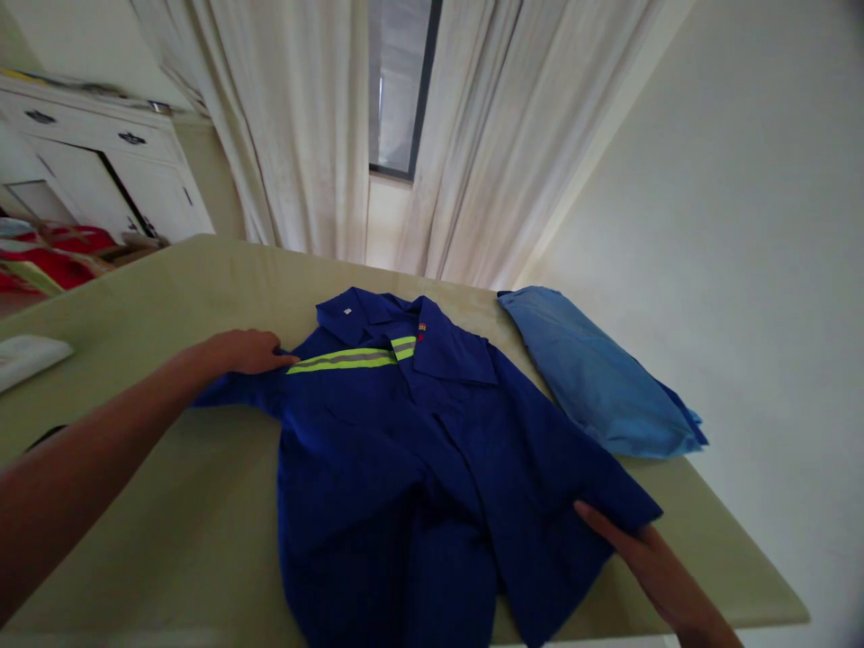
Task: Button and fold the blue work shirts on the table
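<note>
A dark blue work jacket (405, 432) with a collar and a yellow-and-grey reflective stripe lies spread on a pale green tabletop (202, 531), its lower part reaching the near edge. At the shoulder on the left, my left hand (251, 353) pinches the cloth beside the end of the stripe. My right hand (631, 544) grips the outer edge of the jacket's right side, thumb on top and the other fingers hidden under the cloth. That front panel is partly folded over, and the stripe does not show on it.
Along the right table edge by the wall lies a light blue folded cloth bundle (600, 378). A white object (31, 358) rests at the left edge. Behind stand a white cabinet (114, 162), red items (60, 252) and pale curtains (303, 117) around a narrow window.
</note>
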Motion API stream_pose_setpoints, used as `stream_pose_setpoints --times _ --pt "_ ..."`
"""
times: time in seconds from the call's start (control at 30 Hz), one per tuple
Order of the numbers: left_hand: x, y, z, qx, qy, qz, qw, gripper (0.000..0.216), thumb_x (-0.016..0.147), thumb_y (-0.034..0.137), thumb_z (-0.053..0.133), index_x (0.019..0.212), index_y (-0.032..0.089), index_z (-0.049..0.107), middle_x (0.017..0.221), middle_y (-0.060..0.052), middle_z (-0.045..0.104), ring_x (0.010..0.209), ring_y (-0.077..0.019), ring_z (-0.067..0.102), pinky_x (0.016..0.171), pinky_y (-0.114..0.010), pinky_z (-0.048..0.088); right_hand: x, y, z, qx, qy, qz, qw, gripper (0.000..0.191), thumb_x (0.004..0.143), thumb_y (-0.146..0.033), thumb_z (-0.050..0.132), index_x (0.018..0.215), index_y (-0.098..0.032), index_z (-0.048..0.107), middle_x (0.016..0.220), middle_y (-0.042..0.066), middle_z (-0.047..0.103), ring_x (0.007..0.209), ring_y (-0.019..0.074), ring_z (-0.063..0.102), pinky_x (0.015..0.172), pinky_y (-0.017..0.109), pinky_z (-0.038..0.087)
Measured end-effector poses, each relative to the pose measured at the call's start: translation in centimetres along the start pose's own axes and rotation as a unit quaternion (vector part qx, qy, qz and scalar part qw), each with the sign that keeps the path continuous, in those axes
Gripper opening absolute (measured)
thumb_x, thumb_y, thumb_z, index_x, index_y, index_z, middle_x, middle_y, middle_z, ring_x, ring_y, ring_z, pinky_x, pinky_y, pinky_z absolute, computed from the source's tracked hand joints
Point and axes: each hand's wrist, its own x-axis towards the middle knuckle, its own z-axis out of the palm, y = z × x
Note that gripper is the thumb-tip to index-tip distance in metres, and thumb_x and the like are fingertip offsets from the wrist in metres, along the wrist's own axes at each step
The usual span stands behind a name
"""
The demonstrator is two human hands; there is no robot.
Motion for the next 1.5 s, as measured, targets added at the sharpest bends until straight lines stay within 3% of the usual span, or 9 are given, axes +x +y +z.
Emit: stream_pose_setpoints --times 0.13,0.2,0.43,0.6,0.73,0.87,1.03,1.23,1.5 --pt "0.3 2.4 -0.5 -0.02 -0.018 0.102 0.994 0.048 0.07 0.051 0.07 0.109 0.023 0.076 0.101 -0.011 0.078 0.097 -0.0321 0.073 0.086 -0.039 0.056 1.5 -2.7 0.3 -0.111 0.231 -0.16 0.953 0.083 0.073 -0.068 0.076 0.135 -0.016 0.061 0.121 0.019 0.072 0.107 0.0397 0.071 0.096 0.057 0.058" --pt "0.9 4.1 -1.0 -0.012 -0.02 0.129 0.991 0.036 0.072 0.033 0.067 0.105 0.021 0.075 0.097 -0.008 0.077 0.096 -0.029 0.072 0.087 -0.036 0.055 2.7 -4.4 1.5 -0.174 0.267 -0.269 0.909 0.08 0.081 -0.067 0.069 0.139 -0.014 0.057 0.127 0.021 0.067 0.113 0.0389 0.067 0.102 0.059 0.053" --pt "3.0 7.0 -4.3 -0.07 0.368 -0.006 0.927 0.048 0.098 0.025 0.041 0.14 0.009 0.055 0.135 -0.02 0.063 0.125 -0.0306 0.059 0.11 -0.043 0.044 5.0 -4.5 7.5 -0.314 -0.064 -0.378 0.869 0.047 0.1 -0.053 0.053 0.139 -0.027 0.061 0.147 0.011 0.057 0.134 0.0317 0.056 0.116 0.053 0.043" --pt "1.6 9.0 -1.0 -0.011 0.141 0.038 0.989 0.059 0.098 0.058 0.041 0.133 0.017 0.065 0.131 -0.019 0.068 0.122 -0.0381 0.063 0.106 -0.053 0.047 4.1 -2.7 9.1 -0.366 -0.006 -0.379 0.85 0.041 0.102 -0.051 0.05 0.132 -0.026 0.063 0.128 0.014 0.063 0.117 0.034 0.061 0.105 0.053 0.049" --pt "2.1 10.0 2.3 0.029 0.072 0.032 0.996 0.09 0.095 0.075 0.031 0.161 0.014 0.039 0.166 -0.024 0.034 0.152 -0.0446 0.032 0.118 -0.069 0.026 3.7 -3.7 9.5 -0.408 0.006 -0.382 0.829 0.023 0.103 -0.041 0.051 0.11 -0.024 0.064 0.109 0.012 0.062 0.1 0.0309 0.062 0.093 0.047 0.052" --pt "6.0 9.9 2.2 0.025 0.073 0.057 0.995 0.085 0.099 0.071 0.024 0.167 0.02 0.021 0.174 -0.014 0.014 0.16 -0.0362 0.013 0.125 -0.067 0.008 1.8 -5.8 12.0 -0.481 -0.029 -0.354 0.802 0.014 0.103 -0.02 0.045 0.097 -0.022 0.057 0.099 0.01 0.061 0.089 0.026 0.061 0.085 0.039 0.05" --pt "8.1 13.0 1.1 0.048 0.166 0.058 0.983 0.074 0.103 0.057 0.027 0.164 0.016 0.031 0.173 -0.017 0.018 0.157 -0.0419 0.022 0.121 -0.066 0.019 -2.7 -7.4 15.2 -0.489 -0.111 -0.327 0.801 0.013 0.102 -0.013 0.045 0.095 -0.021 0.052 0.097 0.007 0.063 0.086 0.0218 0.064 0.075 0.031 0.045" --pt "6.4 15.3 3.5 0.012 0.115 0.148 0.982 0.082 0.099 0.072 0.027 0.165 0.023 0.03 0.173 -0.013 0.024 0.157 -0.0383 0.025 0.125 -0.059 0.02 -1.1 -8.4 12.5 -0.409 -0.219 -0.302 0.833 0.013 0.105 -0.027 0.047 0.098 -0.022 0.056 0.094 0.003 0.067 0.081 0.0191 0.066 0.072 0.029 0.043" --pt "4.7 15.3 4.7 -0.006 0.207 0.139 0.968 0.061 0.106 0.048 0.028 0.153 0.015 0.05 0.161 -0.016 0.046 0.148 -0.0323 0.043 0.123 -0.05 0.03 8.5 -11.9 16.0 -0.458 -0.044 -0.374 0.805 0.038 0.099 -0.043 0.061 0.127 -0.017 0.061 0.127 0.017 0.063 0.113 0.0309 0.065 0.095 0.04 0.05"
